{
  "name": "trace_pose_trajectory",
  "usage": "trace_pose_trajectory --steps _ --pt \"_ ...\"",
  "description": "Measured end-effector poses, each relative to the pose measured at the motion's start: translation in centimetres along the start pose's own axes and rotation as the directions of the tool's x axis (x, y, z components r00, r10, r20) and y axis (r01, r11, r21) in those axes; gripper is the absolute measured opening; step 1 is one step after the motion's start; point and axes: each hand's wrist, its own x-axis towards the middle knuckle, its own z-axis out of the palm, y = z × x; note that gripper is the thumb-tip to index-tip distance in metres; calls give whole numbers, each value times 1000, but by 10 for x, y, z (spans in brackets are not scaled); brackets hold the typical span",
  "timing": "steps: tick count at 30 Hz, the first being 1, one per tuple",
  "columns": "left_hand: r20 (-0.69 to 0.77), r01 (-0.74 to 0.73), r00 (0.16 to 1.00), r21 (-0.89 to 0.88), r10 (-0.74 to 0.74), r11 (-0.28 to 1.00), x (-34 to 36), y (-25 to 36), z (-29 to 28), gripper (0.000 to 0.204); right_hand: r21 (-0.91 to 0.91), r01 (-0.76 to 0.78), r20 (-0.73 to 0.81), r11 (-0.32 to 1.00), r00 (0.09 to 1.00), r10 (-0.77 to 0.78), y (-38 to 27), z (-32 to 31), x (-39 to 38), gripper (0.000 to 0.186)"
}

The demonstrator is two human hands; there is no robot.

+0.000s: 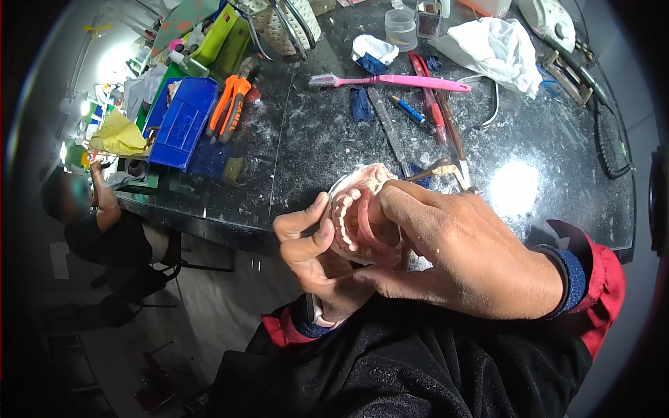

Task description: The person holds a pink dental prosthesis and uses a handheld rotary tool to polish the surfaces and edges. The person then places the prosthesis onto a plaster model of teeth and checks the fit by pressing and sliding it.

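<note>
At frame centre, both hands were clenched around a denture model (pixel 359 219): left hand (pixel 317 261) cupped it from below, right hand (pixel 453 254) gripped it from the right, with a metal wax tool (pixel 439 169) poking out past the right fingers. White teeth looked already set in pink wax; trimming looked unfinished, I'd judge. Farther up on the dusty black bench (pixel 557 146): metal file (pixel 388 129), pink toothbrush (pixel 397 81), orange pliers (pixel 230 104), blue bin (pixel 182 122), white cloth (pixel 496 45).
</note>
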Motion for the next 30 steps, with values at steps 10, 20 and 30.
trace_pose_trajectory --steps 10,20,30 --pt "71 59 996 -69 -54 996 13 0 -5 73 338 -162 24 927 986 164 -2 -15 10 23" --pt "228 222 932 260 -283 940 30 -12 -35 66 -40 7 -210 999 978 -15 -5 -20 15 27" --pt "192 238 963 -283 -188 929 48 37 -42 47 -413 384 -151 826 865 -478 -13 -20 11 21"
